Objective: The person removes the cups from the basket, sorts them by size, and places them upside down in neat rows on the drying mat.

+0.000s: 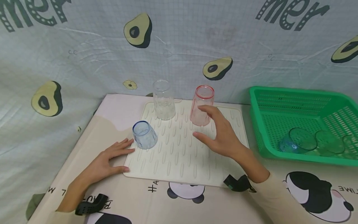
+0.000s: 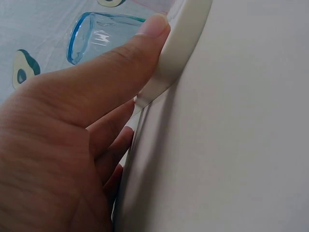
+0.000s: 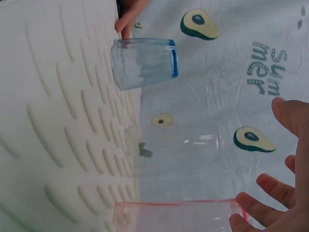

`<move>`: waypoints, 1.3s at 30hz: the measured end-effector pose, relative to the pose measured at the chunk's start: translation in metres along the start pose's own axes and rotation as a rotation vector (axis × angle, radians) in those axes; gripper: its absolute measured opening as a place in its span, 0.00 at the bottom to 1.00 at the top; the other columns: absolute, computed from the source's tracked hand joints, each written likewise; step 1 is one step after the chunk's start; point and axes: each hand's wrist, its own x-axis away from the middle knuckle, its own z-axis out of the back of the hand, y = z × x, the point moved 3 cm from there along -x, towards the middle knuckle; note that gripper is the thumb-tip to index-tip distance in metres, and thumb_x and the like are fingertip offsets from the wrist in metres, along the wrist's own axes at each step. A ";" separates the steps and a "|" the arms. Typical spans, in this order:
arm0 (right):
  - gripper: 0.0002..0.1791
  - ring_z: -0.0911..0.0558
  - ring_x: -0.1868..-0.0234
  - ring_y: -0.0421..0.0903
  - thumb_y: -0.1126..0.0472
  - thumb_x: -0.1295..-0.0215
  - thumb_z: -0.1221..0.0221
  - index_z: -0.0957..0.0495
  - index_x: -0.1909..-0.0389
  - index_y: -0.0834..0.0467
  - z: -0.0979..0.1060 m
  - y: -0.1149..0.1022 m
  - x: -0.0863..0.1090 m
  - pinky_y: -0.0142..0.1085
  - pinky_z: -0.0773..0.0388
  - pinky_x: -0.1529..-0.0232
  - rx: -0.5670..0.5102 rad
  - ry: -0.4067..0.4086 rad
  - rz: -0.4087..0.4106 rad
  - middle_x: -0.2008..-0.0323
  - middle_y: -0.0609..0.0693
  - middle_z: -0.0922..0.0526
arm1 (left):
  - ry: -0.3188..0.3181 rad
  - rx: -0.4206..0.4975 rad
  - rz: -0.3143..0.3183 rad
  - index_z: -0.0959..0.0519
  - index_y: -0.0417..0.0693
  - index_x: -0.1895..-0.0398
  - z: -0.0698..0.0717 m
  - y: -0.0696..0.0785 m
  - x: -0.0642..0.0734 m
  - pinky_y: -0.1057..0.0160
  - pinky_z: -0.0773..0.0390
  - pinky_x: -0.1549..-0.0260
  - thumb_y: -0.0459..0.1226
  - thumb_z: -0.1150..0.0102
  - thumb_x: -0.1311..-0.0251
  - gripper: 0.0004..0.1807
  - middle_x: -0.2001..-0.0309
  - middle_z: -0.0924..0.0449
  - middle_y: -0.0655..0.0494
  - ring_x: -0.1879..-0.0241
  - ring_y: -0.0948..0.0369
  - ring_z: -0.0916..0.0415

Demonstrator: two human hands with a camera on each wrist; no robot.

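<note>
My right hand [image 1: 223, 140] is beside the pink-rimmed glass [image 1: 197, 107], thumb and fingers spread apart, holding nothing. In the right wrist view its fingertips are near that glass's rim; I cannot tell whether they touch it. My left hand [image 1: 102, 163] rests at the left edge of a white ridged mat [image 1: 173, 169]. Its thumb [image 2: 116, 67] lies against the mat's rim in the left wrist view. Just beyond its fingers stands a short blue-rimmed glass [image 1: 145, 137]. Toward the back of the mat is a tall clear glass [image 1: 164, 104].
A green plastic basket [image 1: 255, 124] sits to the right of the mat, with several glasses [image 1: 297, 143] inside it. Behind the mat rises a pale cloth [image 1: 179, 56] printed with avocados. Panda-patterned cloth [image 1: 218, 208] covers the table in front.
</note>
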 end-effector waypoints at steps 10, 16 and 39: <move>0.40 0.32 0.37 0.50 0.69 0.52 0.32 0.36 0.35 0.64 0.047 0.011 0.020 0.41 0.36 0.34 0.069 0.044 -0.061 0.38 0.56 0.30 | 0.006 -0.001 0.004 0.22 0.47 0.42 0.001 0.000 0.002 0.77 0.60 0.34 0.45 0.26 0.55 0.34 0.32 0.36 0.51 0.29 0.65 0.52; 0.40 0.32 0.38 0.47 0.70 0.53 0.30 0.34 0.37 0.64 0.073 0.020 0.036 0.31 0.39 0.35 0.128 0.039 -0.106 0.40 0.57 0.29 | 0.000 0.000 0.021 0.22 0.47 0.42 -0.001 -0.003 0.003 0.77 0.60 0.34 0.46 0.26 0.56 0.34 0.31 0.37 0.52 0.29 0.65 0.52; 0.44 0.38 0.38 0.24 0.72 0.51 0.30 0.36 0.32 0.56 0.167 0.049 0.101 0.14 0.44 0.43 0.341 -0.043 -0.358 0.37 0.46 0.33 | -0.016 0.001 0.067 0.23 0.48 0.40 -0.001 -0.003 0.001 0.76 0.61 0.34 0.48 0.27 0.54 0.35 0.30 0.38 0.54 0.28 0.54 0.51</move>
